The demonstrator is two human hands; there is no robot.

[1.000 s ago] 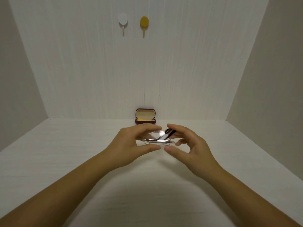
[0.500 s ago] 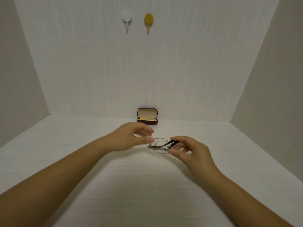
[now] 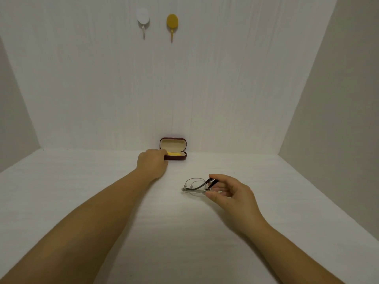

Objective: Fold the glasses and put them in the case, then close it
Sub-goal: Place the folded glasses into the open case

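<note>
Folded glasses (image 3: 195,186) hang pinched in the right hand (image 3: 229,193); the left hand (image 3: 152,161) grasps the open case (image 3: 174,149) at 12 o'clock (against the wall). Next: bring them together.

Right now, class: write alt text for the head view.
The right hand holds folded glasses above a white table, while the left hand touches an open maroon case by the back wall.

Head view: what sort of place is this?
Probably a staged recording booth, not a lived-in room: plain white panel walls boxing in a bare white tabletop, with only two wall hooks.
</note>
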